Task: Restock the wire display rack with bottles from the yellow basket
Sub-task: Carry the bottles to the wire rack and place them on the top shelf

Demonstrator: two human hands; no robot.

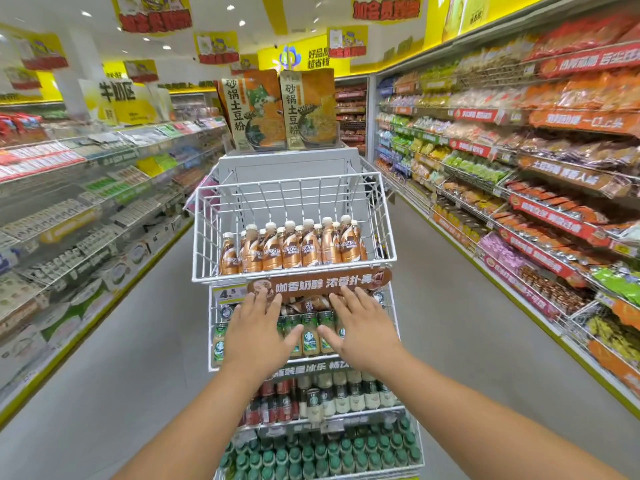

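Head view: white wire display rack (382, 216) stands mid-aisle, tiers stepped so labels face out. Top basket holds brown coffee bottles (291, 249), smooth plastic, upright, along its near edge; far half bare. Left hand (254, 332) and right hand (362, 329), fingers spread, empty, reach toward second tier. Yellow basket not visible.

The white wire display rack (204, 233) stands on the grey floor (485, 341) of a shop aisle, its tiers stacked one below another. The top basket holds a row of upright brown coffee bottles (294, 249) along its front edge. The tier beneath carries green-labelled glass bottles (310, 336); the next one holds red and pale bottles (346, 394), and the lowest is packed with green-capped bottles (311, 455).
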